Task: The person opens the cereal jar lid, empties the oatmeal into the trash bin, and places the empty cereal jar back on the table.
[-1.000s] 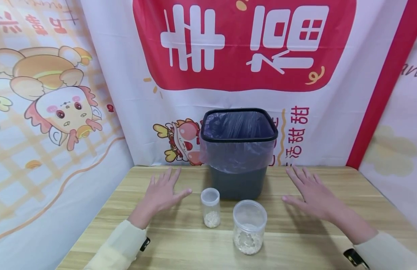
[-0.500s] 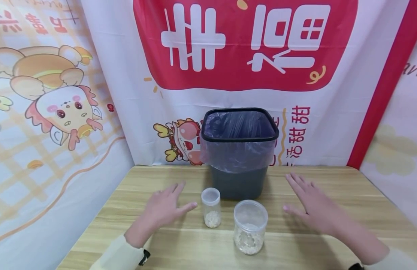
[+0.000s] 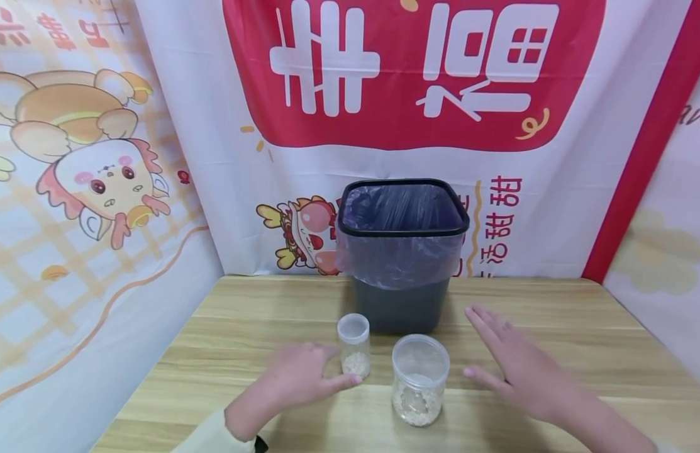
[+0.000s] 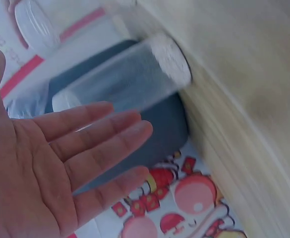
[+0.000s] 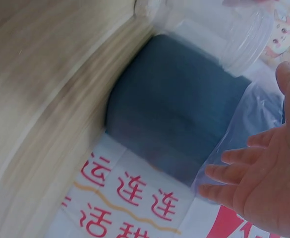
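My left hand is beside a narrow clear plastic jar with white flakes at its bottom. In the head view the thumb overlaps the jar's lower front; in the left wrist view the fingers are spread just short of it, and I cannot tell whether they touch. To the right stands a wider clear jar, upright, with similar pale flakes inside. My right hand hovers to the right of that wider jar, fingers straight, thumb apart, holding nothing. Its palm shows in the right wrist view.
Behind the jars a dark grey bin with a clear plastic liner stands on the wooden table, near its back edge. A printed cloth hangs behind the table, with more printed cloth along the left side.
The left hand has come right and toward me, up to the narrow jar. My right hand has shifted slightly left and nearer, toward the wide jar. Both jars and the bin stay put.
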`<action>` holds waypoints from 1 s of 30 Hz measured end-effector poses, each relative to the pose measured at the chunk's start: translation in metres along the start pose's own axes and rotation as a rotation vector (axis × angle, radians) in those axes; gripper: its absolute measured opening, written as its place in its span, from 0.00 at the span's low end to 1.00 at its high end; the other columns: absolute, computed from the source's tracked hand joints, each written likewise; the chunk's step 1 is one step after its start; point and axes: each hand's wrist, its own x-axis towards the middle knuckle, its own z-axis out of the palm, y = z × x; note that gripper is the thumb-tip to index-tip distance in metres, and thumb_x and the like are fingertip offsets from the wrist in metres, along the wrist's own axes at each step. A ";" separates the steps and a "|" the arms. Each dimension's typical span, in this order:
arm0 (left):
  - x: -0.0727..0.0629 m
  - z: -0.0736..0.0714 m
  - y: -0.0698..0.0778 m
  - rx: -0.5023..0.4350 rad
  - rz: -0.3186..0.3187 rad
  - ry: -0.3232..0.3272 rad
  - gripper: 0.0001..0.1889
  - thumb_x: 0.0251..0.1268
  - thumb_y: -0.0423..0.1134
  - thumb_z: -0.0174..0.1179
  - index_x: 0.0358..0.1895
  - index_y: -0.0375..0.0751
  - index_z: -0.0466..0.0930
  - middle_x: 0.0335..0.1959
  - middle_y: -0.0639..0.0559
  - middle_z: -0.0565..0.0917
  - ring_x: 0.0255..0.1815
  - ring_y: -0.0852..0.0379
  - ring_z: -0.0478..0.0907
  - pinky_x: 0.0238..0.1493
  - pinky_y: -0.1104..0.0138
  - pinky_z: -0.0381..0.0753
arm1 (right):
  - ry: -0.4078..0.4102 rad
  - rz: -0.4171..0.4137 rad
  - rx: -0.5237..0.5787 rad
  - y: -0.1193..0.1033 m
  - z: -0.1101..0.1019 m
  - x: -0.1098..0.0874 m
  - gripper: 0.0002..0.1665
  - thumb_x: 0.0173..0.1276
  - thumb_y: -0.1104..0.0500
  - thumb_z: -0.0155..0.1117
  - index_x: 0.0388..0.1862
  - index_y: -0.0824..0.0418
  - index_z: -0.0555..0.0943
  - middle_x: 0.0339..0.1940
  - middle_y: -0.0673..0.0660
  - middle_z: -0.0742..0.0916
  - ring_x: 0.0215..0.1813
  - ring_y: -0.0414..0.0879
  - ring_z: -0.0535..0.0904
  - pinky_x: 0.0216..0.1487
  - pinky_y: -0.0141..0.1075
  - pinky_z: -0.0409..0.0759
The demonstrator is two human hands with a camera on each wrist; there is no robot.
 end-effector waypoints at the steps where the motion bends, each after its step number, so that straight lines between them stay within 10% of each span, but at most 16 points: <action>1: 0.000 0.001 0.004 -0.006 0.005 -0.009 0.45 0.56 0.80 0.41 0.58 0.47 0.81 0.49 0.54 0.85 0.50 0.52 0.81 0.42 0.55 0.80 | 0.007 -0.007 -0.001 -0.002 0.001 -0.001 0.52 0.65 0.37 0.63 0.79 0.54 0.52 0.74 0.63 0.65 0.72 0.62 0.60 0.64 0.63 0.62; 13: 0.007 0.034 0.035 -0.142 0.150 -0.036 0.45 0.54 0.76 0.52 0.62 0.41 0.75 0.51 0.54 0.83 0.50 0.55 0.80 0.46 0.59 0.80 | 0.077 -0.045 0.066 -0.027 0.015 -0.003 0.51 0.63 0.39 0.66 0.78 0.53 0.55 0.72 0.60 0.69 0.69 0.57 0.67 0.63 0.55 0.69; 22: 0.020 0.053 0.049 -0.394 0.165 -0.025 0.55 0.49 0.71 0.64 0.76 0.46 0.52 0.68 0.51 0.70 0.63 0.53 0.71 0.57 0.57 0.75 | 0.127 -0.024 0.164 -0.044 0.029 0.001 0.44 0.65 0.42 0.66 0.74 0.58 0.62 0.65 0.59 0.77 0.62 0.55 0.74 0.58 0.54 0.74; 30: 0.037 0.066 0.060 -0.698 0.250 0.028 0.40 0.50 0.56 0.73 0.67 0.54 0.64 0.54 0.64 0.77 0.55 0.66 0.73 0.55 0.66 0.74 | 0.102 0.119 0.283 -0.058 0.035 0.008 0.48 0.61 0.38 0.67 0.72 0.63 0.64 0.64 0.61 0.77 0.62 0.57 0.74 0.57 0.56 0.74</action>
